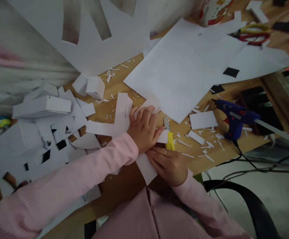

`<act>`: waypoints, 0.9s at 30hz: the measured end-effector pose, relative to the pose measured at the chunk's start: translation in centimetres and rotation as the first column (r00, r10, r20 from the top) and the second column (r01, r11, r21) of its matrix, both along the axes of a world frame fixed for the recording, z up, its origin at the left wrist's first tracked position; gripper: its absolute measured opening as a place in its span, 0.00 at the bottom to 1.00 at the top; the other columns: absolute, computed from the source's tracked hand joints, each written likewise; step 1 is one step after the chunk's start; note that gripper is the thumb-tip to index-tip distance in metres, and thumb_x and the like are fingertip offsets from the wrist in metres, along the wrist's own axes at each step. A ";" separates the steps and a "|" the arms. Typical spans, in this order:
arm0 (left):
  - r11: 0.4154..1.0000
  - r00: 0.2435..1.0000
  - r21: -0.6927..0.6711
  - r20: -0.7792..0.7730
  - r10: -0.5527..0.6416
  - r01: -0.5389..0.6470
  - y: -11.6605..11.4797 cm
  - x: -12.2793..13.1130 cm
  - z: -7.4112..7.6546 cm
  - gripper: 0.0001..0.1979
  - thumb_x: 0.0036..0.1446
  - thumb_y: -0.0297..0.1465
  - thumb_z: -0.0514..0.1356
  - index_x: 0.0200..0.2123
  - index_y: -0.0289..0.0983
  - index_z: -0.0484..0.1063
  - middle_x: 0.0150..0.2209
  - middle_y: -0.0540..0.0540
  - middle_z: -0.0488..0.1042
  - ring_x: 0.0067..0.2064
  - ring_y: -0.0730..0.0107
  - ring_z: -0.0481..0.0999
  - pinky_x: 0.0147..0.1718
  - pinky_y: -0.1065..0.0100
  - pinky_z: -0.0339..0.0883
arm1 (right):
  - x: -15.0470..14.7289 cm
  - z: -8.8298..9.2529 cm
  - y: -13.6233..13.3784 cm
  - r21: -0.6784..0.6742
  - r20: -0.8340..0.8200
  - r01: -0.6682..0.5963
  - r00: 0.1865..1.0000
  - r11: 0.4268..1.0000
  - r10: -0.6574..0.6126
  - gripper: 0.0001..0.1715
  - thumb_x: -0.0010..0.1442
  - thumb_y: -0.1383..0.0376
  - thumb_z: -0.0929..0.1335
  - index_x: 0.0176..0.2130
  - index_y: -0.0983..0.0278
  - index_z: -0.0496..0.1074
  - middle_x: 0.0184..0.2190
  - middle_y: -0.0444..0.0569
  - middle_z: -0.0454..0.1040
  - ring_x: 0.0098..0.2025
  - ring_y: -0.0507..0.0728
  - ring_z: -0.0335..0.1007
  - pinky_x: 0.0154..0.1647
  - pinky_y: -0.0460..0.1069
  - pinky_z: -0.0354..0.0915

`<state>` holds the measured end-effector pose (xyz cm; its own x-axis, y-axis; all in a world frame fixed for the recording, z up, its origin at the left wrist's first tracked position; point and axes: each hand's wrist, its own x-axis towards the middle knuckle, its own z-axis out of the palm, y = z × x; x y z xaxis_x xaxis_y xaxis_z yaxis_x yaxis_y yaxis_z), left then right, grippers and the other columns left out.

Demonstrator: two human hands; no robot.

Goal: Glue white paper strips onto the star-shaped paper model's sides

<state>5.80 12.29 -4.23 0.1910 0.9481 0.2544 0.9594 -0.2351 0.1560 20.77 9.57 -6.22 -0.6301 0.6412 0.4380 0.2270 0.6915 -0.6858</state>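
My left hand (pixel 144 127) lies on a white paper strip (pixel 146 167) at the front of the wooden table (pixel 124 186), fingers curled and pressing the paper down. My right hand (pixel 169 164) sits just below it, closed around a yellow utility knife (pixel 169 141) whose blade (pixel 166 122) points away from me along the paper's edge. The strip runs under both hands toward my body. A ring shows on one finger of the right hand.
White paper offcuts and folded boxes (pixel 42 106) pile up on the left. A large white sheet (pixel 184 69) lies ahead. A blue glue gun (pixel 234 118) stands to the right, scissors (pixel 255 33) far right, a black chair arm (pixel 246 199) below.
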 end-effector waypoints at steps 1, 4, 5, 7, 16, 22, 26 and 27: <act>1.000 1.000 0.005 -0.005 0.001 -0.001 0.0 0.0 0.0 0.18 0.63 0.39 0.50 0.44 0.30 0.67 0.53 0.32 0.68 0.54 0.48 0.65 0.57 0.45 0.48 | -0.1 0.1 0.0 0.005 -0.007 0.007 1.000 1.000 -0.006 0.14 0.64 0.73 0.62 0.40 0.67 0.77 0.35 0.53 0.80 0.35 0.55 0.79 0.35 0.48 0.76; 1.000 1.000 0.011 -0.008 0.008 -0.008 -0.1 0.1 0.0 0.17 0.63 0.39 0.50 0.44 0.31 0.67 0.53 0.32 0.68 0.54 0.48 0.65 0.57 0.46 0.48 | -0.2 -0.1 0.0 0.005 -0.034 0.026 0.999 1.000 -0.025 0.13 0.64 0.72 0.63 0.40 0.66 0.77 0.35 0.53 0.81 0.36 0.55 0.79 0.37 0.48 0.76; 1.000 1.000 0.014 -0.003 0.011 -0.011 -0.1 0.1 0.0 0.17 0.63 0.39 0.50 0.44 0.31 0.67 0.53 0.32 0.68 0.54 0.48 0.64 0.57 0.46 0.48 | -0.3 -0.3 0.0 -0.005 -0.039 0.035 0.999 0.999 -0.035 0.13 0.64 0.72 0.63 0.40 0.65 0.77 0.36 0.52 0.81 0.37 0.55 0.79 0.38 0.48 0.76; 1.000 1.000 0.014 0.003 0.015 -0.015 -0.1 0.1 0.0 0.17 0.63 0.39 0.49 0.44 0.31 0.67 0.53 0.32 0.68 0.55 0.49 0.64 0.57 0.45 0.49 | -0.5 -0.6 0.0 -0.039 -0.036 0.064 0.997 0.997 -0.066 0.12 0.64 0.71 0.63 0.39 0.65 0.76 0.35 0.52 0.81 0.35 0.54 0.79 0.37 0.47 0.75; 1.000 1.000 0.000 0.012 0.023 -0.023 -0.1 0.0 0.1 0.17 0.63 0.38 0.50 0.45 0.31 0.68 0.53 0.32 0.68 0.54 0.48 0.65 0.56 0.45 0.50 | 1.6 0.6 -0.8 -0.197 0.077 0.280 0.960 0.940 -0.270 0.07 0.62 0.69 0.65 0.39 0.62 0.73 0.33 0.47 0.79 0.31 0.54 0.76 0.33 0.47 0.72; 0.999 1.000 0.033 -0.007 0.013 -0.012 -0.1 0.0 0.0 0.17 0.63 0.39 0.50 0.43 0.31 0.68 0.52 0.33 0.69 0.52 0.49 0.66 0.56 0.46 0.51 | 5.0 2.6 -0.4 -0.507 -0.195 0.310 0.868 0.804 -0.457 0.04 0.62 0.68 0.65 0.33 0.61 0.68 0.27 0.45 0.70 0.28 0.54 0.71 0.26 0.48 0.68; 0.998 1.000 0.058 0.002 0.013 -0.013 -0.2 -0.1 0.0 0.16 0.63 0.37 0.50 0.43 0.30 0.68 0.51 0.33 0.69 0.52 0.50 0.66 0.55 0.47 0.52 | 4.0 3.2 -0.3 -0.714 -0.358 0.107 0.794 0.692 -0.491 0.14 0.63 0.65 0.62 0.25 0.61 0.59 0.20 0.40 0.60 0.21 0.52 0.66 0.20 0.47 0.63; 0.998 1.000 0.063 0.006 0.017 -0.017 -0.2 -0.1 -0.1 0.16 0.63 0.37 0.50 0.43 0.31 0.68 0.51 0.34 0.69 0.51 0.50 0.66 0.55 0.47 0.53 | 3.7 3.2 -0.4 -0.734 -0.368 0.074 0.792 0.675 -0.487 0.15 0.64 0.65 0.61 0.24 0.61 0.59 0.19 0.40 0.59 0.19 0.51 0.65 0.19 0.46 0.63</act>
<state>5.68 12.13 -4.29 0.1736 0.9331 0.3149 0.9624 -0.2286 0.1468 24.49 9.19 -2.98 -0.1866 0.9824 0.0106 -0.1846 -0.0245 -0.9825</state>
